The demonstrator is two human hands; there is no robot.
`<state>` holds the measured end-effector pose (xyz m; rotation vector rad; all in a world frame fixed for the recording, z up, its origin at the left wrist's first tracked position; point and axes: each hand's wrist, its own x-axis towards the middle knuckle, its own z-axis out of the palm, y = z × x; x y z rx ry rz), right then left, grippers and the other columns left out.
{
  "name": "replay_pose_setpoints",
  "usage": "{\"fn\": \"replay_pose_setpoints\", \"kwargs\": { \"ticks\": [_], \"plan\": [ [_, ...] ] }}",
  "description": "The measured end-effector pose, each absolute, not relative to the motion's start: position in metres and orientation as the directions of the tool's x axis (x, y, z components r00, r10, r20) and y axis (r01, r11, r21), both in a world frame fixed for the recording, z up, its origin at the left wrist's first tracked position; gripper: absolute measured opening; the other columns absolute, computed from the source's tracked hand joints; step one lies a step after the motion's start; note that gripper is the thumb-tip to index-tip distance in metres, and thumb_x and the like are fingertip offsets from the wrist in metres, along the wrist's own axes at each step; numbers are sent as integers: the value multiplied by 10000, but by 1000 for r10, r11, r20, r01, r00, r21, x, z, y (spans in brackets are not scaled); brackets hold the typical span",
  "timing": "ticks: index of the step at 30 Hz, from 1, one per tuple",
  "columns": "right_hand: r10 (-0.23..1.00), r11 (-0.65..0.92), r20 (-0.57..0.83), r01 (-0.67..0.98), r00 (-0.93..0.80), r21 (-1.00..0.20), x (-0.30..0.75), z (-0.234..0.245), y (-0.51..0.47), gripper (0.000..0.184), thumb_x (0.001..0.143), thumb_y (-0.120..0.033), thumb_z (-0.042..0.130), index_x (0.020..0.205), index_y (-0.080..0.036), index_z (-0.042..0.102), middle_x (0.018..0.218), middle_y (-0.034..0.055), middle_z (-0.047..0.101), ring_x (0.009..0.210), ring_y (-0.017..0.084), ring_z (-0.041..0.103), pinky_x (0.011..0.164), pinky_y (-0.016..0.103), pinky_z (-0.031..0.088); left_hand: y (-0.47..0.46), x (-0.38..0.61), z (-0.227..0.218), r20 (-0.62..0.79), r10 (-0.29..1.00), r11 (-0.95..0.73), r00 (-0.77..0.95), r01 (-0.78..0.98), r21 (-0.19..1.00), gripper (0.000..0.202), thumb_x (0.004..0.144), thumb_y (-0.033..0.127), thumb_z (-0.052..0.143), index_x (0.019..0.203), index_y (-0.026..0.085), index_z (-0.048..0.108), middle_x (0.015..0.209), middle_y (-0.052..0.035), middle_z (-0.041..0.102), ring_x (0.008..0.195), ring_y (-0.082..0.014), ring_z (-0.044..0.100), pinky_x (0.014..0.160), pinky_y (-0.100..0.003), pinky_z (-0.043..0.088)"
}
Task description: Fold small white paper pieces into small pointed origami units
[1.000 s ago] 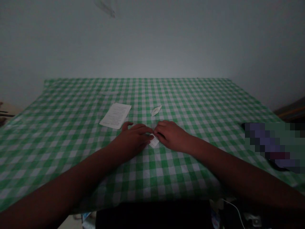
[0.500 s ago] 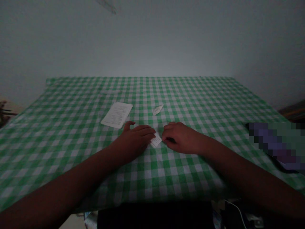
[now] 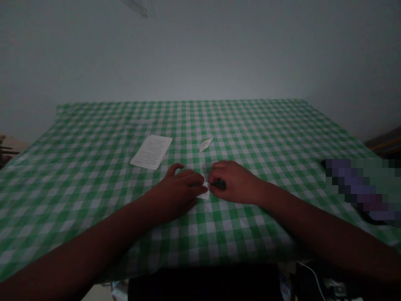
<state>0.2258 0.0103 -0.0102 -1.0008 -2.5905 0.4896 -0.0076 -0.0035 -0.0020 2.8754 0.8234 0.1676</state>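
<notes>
A small folded piece of printed white paper (image 3: 205, 195) lies on the tablecloth between my hands, mostly covered by fingers. My left hand (image 3: 180, 188) holds its left side, with fingertips and thumb together at the paper and one finger raised on the far side. At the right edge, my right hand (image 3: 230, 182) is closed in a pinch, its fingers curled and a dark gap showing between them and the thumb. Beyond the hands lies a small folded white paper piece (image 3: 206, 144). A stack of printed sheets (image 3: 152, 151) rests to the left.
A green and white checked tablecloth (image 3: 266, 133) covers the table. At the right edge lies a dark-rimmed flat object, blurred out by large pixels (image 3: 357, 188). A pale wall (image 3: 200, 54) stands behind the table. A white cable (image 3: 313, 276) hangs below the front edge.
My hands have come closer together over the small paper, and less of it shows. The left fingers have bent, and the right hand has moved slightly left. The view has shifted a little.
</notes>
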Motion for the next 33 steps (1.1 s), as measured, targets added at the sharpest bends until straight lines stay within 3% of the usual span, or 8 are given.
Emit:
{"fn": "replay_pose_setpoints", "kwargs": {
  "ticks": [8,16,21,24,28,33],
  "plan": [
    [787,579,130,651,-602,-491,216,-16,7,28,758,-161,646,757,-188,649,743,-9,633,728,140,566,719,278,397,-6,-5,-4,75,555,-826,828,540,160,266,912,166,555,1143,274,629,1191,-31,665,1101,-215,598,1066,-500,185],
    [858,485,94,738,-505,-469,214,-13,13,49,766,-190,655,720,-177,646,736,5,611,679,127,535,624,255,374,-5,-7,-7,89,556,-826,826,539,162,242,916,169,569,1109,294,645,1205,-5,667,1097,-211,615,1097,-512,147],
    [813,560,143,692,-564,-455,219,-14,15,24,790,-196,640,780,-175,646,782,8,610,723,133,549,666,261,391,3,-13,-17,96,501,-854,860,472,221,396,882,42,500,1185,270,615,1341,-30,614,1228,-208,561,1149,-517,105],
    [749,632,160,621,-643,-464,223,-14,15,44,815,-212,636,835,-176,649,821,8,618,762,138,563,703,266,402,8,-15,-23,115,500,-855,859,467,225,414,869,23,501,1168,276,636,1318,-41,619,1243,-214,546,1153,-529,143],
    [689,691,171,566,-705,-449,223,-14,14,45,830,-199,621,834,-180,662,821,6,627,788,144,576,737,279,407,7,-15,-22,139,508,-853,850,473,221,382,867,41,520,1147,263,656,1269,-62,622,1213,-224,557,1135,-523,242],
    [664,719,166,561,-730,-410,223,-16,14,64,836,-176,621,845,-180,684,828,16,642,791,150,580,736,279,411,0,-9,-15,157,522,-844,839,479,243,208,932,190,542,1098,211,665,1244,-84,624,1202,-215,568,1167,-528,236]
  ]
}}
